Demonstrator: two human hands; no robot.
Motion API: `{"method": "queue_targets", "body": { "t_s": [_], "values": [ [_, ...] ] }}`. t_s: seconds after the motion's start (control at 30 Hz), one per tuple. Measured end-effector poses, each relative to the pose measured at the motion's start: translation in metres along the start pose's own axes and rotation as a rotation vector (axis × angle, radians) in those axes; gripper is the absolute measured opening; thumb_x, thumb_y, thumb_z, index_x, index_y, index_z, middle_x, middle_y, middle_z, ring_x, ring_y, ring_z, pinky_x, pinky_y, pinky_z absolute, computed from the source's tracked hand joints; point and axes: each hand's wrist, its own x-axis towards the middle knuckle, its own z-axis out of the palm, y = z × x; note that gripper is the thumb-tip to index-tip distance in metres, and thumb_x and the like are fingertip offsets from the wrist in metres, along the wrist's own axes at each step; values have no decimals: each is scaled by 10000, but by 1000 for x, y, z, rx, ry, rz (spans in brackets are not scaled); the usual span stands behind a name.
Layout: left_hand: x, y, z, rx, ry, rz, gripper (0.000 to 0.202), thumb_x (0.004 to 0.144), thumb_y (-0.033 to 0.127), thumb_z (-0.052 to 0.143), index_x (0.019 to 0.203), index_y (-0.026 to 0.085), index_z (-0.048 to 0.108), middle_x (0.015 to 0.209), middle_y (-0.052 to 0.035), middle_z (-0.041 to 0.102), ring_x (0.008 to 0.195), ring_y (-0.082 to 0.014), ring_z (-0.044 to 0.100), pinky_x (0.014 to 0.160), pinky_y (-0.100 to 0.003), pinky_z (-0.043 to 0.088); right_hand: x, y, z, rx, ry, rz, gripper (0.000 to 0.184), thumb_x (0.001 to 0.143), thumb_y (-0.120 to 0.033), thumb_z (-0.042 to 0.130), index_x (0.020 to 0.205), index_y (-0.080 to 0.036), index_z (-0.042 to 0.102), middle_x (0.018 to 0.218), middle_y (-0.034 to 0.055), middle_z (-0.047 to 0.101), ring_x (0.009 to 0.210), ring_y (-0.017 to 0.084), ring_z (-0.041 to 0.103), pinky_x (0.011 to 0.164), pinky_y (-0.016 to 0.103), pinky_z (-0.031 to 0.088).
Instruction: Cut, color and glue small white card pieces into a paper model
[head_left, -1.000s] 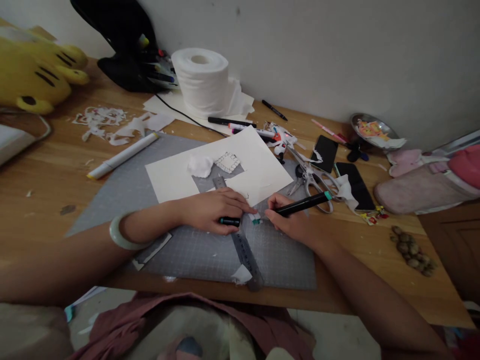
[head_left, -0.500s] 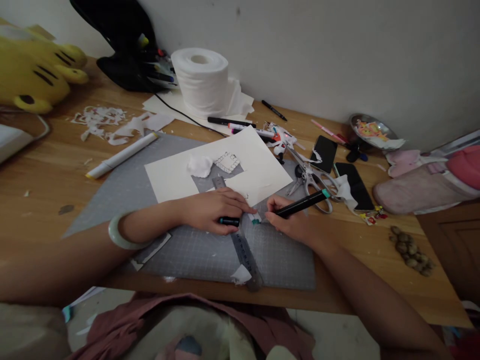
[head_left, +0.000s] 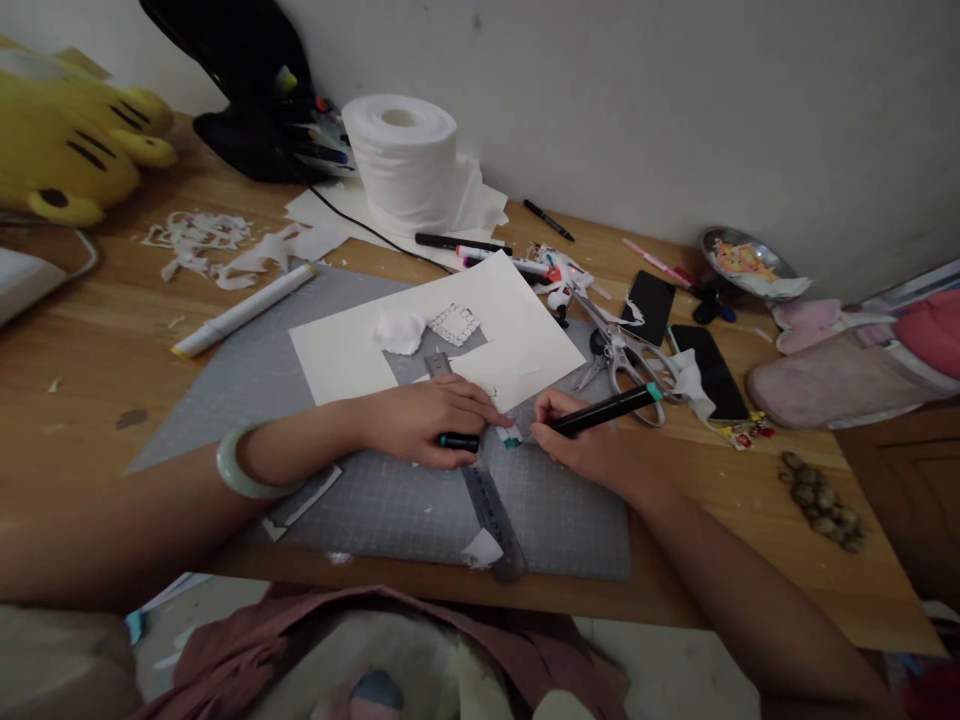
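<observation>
My right hand (head_left: 574,440) grips a black marker (head_left: 609,408) with a teal end, its tip at a small white paper piece (head_left: 510,436) that bears teal colouring. Under the fingers of my left hand (head_left: 435,420) is the black marker cap (head_left: 458,442), held against the palm side, while a fingertip presses the paper piece. A metal ruler (head_left: 491,510) runs beneath my left hand. White card (head_left: 345,345) with a cut-out lies just beyond, carrying a fluffy white piece (head_left: 400,331) and a small outlined paper shape (head_left: 454,324). The grey cutting mat (head_left: 570,520) lies under everything.
Scissors (head_left: 626,360) and two dark phone-like slabs (head_left: 709,372) lie to the right. Behind stand a tissue roll (head_left: 401,165) and several pens (head_left: 465,245). A white marker (head_left: 244,312) and paper scraps (head_left: 199,240) lie left; a metal bowl (head_left: 742,262) sits back right.
The marker in my right hand has shifted very slightly at the paper piece. My left hand stays in place, and the other things have not moved.
</observation>
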Motion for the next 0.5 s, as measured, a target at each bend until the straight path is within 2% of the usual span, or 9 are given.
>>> {"method": "queue_targets", "body": {
  "t_s": [0.5],
  "values": [
    [-1,0,0,-2,-2,4,119,867,286,572,902,189,631,1270,-93,612,1191,-237,527,1038,-361,347,1,-2,-1,39,24,65,131,792,-298,508,731,-227,416,550,-74,440,457,91,403,454,216,315]
  ]
}}
